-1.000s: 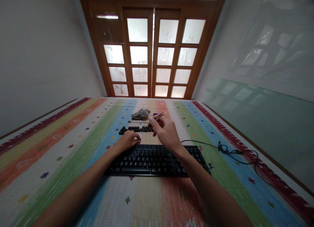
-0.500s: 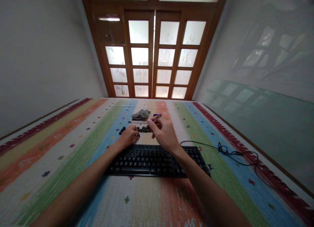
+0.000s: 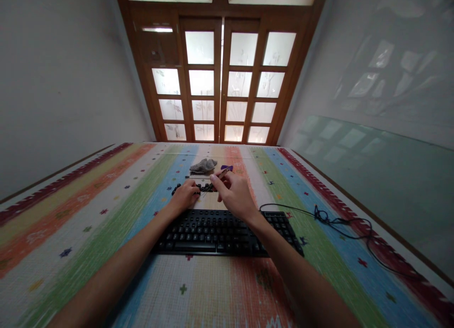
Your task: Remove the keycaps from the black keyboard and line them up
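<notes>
Beyond one keyboard (image 3: 205,229), the right hand (image 3: 236,195) pinches one slim tool (image 3: 223,173); whether the left hand (image 3: 184,195) grips anything I cannot tell.

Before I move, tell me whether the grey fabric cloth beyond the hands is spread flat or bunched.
Bunched: the grey fabric cloth lies in a crumpled heap, its top rising unevenly above the colourful striped tablecloth.

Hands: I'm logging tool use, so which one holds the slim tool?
The right hand pinches the slim tool; the left hand is instead by the loose black keycaps beyond the keyboard.
</notes>
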Available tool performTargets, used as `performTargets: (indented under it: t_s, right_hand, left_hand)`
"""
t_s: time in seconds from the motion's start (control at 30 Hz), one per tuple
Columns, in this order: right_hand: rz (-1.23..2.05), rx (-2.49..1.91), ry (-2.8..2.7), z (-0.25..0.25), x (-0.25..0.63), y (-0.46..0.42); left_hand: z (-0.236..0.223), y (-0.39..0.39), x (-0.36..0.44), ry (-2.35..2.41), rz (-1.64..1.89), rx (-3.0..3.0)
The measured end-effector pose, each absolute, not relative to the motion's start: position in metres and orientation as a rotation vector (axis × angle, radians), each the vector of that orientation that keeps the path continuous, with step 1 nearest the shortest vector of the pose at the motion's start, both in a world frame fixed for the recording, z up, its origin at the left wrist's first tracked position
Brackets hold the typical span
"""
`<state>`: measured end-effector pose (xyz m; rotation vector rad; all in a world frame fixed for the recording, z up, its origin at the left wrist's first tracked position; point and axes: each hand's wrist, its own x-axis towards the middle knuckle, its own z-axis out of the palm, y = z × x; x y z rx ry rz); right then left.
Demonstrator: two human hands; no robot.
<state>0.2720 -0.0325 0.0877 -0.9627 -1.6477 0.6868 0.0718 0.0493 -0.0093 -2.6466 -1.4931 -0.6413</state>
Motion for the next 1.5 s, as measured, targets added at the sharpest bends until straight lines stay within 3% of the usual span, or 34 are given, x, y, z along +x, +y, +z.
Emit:
performTargets:
  t_s: [0.63,1.5]
  right_hand:
    - [0.656,-0.988,-1.766,0.079,0.27,-0.031]
    - [0.627,-1.073,-1.883,0.074,0.267,-0.03]
  left_hand:
    - [-0.024,0.043,-0.027,-1.728,-0.797,-2.467]
    - [-0.031,0.054,-0.026,-1.617,-0.803,-2.574]
